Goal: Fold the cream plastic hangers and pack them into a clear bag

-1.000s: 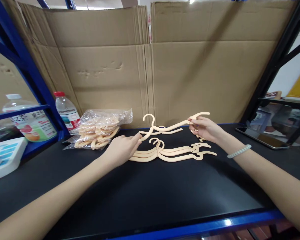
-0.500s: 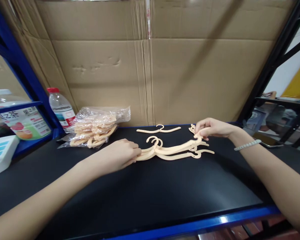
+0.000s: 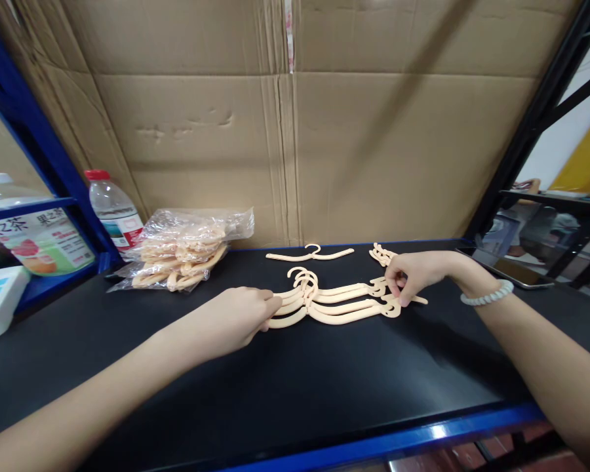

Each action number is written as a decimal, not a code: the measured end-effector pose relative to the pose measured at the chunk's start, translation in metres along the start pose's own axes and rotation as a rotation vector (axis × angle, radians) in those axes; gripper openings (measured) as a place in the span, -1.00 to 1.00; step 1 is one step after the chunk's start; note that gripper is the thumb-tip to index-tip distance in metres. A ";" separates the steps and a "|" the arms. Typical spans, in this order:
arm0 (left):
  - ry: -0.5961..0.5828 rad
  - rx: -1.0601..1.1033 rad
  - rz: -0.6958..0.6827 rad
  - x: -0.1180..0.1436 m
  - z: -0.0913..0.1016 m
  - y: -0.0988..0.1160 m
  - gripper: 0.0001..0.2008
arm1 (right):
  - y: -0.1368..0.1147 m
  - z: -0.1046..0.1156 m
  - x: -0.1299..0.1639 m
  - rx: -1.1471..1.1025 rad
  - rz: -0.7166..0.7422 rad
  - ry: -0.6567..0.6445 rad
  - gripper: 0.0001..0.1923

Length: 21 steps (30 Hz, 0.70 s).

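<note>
A stack of cream plastic clothes hangers [image 3: 334, 303] lies on the black counter [image 3: 295, 387], long axis running left to right. The left hand [image 3: 240, 318] pinches its left end; the right hand [image 3: 413, 275] has its fingers [image 3: 402, 298] pressed on the right end.

Smooth cream plastic hangers [image 3: 334, 305] lie on a matt black shelf [image 3: 275, 387] before creased cardboard [image 3: 295, 144].
</note>
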State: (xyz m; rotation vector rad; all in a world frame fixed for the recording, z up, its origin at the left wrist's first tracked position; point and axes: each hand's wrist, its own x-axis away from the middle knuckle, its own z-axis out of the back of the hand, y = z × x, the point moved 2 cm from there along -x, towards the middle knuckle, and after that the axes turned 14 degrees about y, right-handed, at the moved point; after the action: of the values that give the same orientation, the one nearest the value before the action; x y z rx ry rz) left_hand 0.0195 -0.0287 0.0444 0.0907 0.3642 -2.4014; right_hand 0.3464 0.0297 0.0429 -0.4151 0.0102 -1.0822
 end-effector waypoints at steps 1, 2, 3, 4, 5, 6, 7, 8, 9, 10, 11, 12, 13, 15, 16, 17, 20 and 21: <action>0.009 -0.006 0.003 0.000 0.000 0.001 -0.87 | -0.001 0.000 0.001 0.011 -0.022 0.014 -0.83; 0.016 -0.019 0.007 0.000 0.000 0.002 -0.87 | -0.002 -0.001 0.001 0.026 -0.045 0.033 -0.86; 0.023 -0.038 0.015 0.001 0.000 0.004 -0.86 | -0.002 0.000 0.002 0.047 -0.068 0.059 -0.88; 0.030 -0.060 0.024 0.001 0.001 0.006 -0.85 | -0.003 0.000 0.003 0.076 -0.088 0.089 -0.88; 0.040 -0.082 0.036 0.001 0.001 0.009 -0.84 | -0.004 0.001 0.004 0.105 -0.097 0.125 -0.88; 0.054 -0.103 0.050 0.002 0.001 0.013 -0.83 | -0.007 0.001 0.005 0.125 -0.093 0.168 -0.86; 0.076 -0.119 0.068 0.002 0.000 0.017 -0.81 | -0.011 0.001 0.005 0.133 -0.075 0.216 -0.83; 0.103 -0.127 0.088 0.002 -0.001 0.022 -0.80 | -0.016 0.000 0.006 0.129 -0.044 0.270 -0.82; 0.134 -0.122 0.111 0.002 -0.004 0.027 -0.78 | -0.023 -0.001 0.006 0.119 -0.002 0.326 -0.80; 0.169 -0.098 0.136 0.002 -0.007 0.032 -0.75 | -0.031 -0.004 0.006 0.106 0.045 0.379 -0.75; 0.199 -0.065 0.159 0.002 -0.011 0.036 -0.69 | -0.040 -0.009 0.005 0.096 0.091 0.419 -0.67; 0.220 -0.035 0.180 0.001 -0.016 0.039 -0.61 | -0.048 -0.015 0.004 0.089 0.131 0.432 -0.52; 0.226 -0.014 0.209 0.001 -0.021 0.041 -0.54 | -0.056 -0.022 0.002 0.084 0.157 0.406 -0.34; 0.195 0.018 0.283 0.001 -0.031 0.041 -0.44 | -0.066 -0.038 -0.003 0.077 0.161 0.286 -0.03; 0.171 0.031 0.320 0.000 -0.035 0.040 -0.40 | -0.068 -0.046 -0.005 0.079 0.152 0.227 0.04; 0.144 0.047 0.348 0.000 -0.038 0.039 -0.38 | -0.070 -0.052 -0.008 0.084 0.143 0.189 0.04; 0.090 0.095 0.374 -0.001 -0.042 0.036 -0.34 | -0.068 -0.060 -0.013 0.083 0.155 0.210 -0.08; 0.084 0.108 0.373 -0.001 -0.042 0.035 -0.33 | -0.068 -0.061 -0.015 0.077 0.161 0.231 -0.12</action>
State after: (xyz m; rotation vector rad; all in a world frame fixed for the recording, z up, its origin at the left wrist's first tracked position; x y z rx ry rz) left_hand 0.0419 -0.0416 -0.0038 0.2842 0.2316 -2.0500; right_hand 0.2689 -0.0046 0.0060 -0.2146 0.2032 -0.9638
